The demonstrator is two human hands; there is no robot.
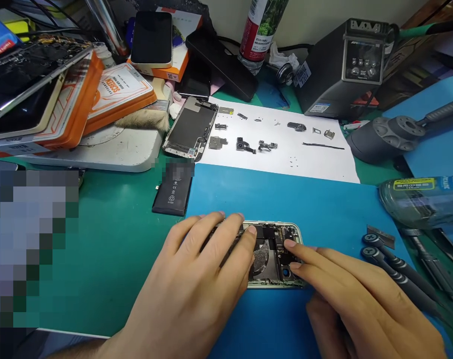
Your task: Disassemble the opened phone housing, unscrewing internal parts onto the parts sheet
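Observation:
An opened phone housing (265, 262) lies on the blue mat, its inner parts bare, with a round dark lens at its lower right. My left hand (196, 264) is curved over the housing's left end, gripping it; its fingertips reach the far edge and its thumb is hidden. From the right, my right hand (361, 294) touches the circuit board (284, 249) with two outstretched fingertips. Its other fingers are folded lower down, and I see nothing held in it. A black battery (172, 192) rests beyond my left hand on the green mat.
White paper (271, 162) carries several small parts beside a phone screen (192, 127). Screwdrivers (390, 264) and a clear bottle (420, 202) lie at right. Boxes (117, 92) are stacked at left. A black machine (342, 70) stands behind. Pixel blocks hide the left edge.

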